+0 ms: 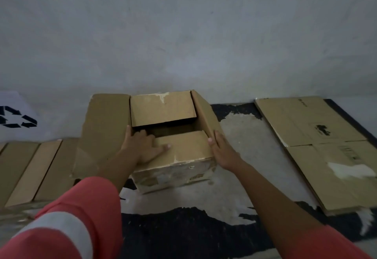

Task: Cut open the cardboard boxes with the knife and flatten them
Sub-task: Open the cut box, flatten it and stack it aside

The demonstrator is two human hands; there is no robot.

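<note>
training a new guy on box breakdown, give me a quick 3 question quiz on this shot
1. True or false: the left hand and right hand both touch the box.
2. Which lies flat on the near flap? A left hand B right hand C neither
3. Fill in: the printed flat sheet lies to the box's ____.
Key: 1 true; 2 A; 3 right.

The box (183, 148) was matt brown cardboard, scuffed pale at its near edge. The far wall (183, 34) looked rough and grey, the floor (240, 136) patchy black.
</note>
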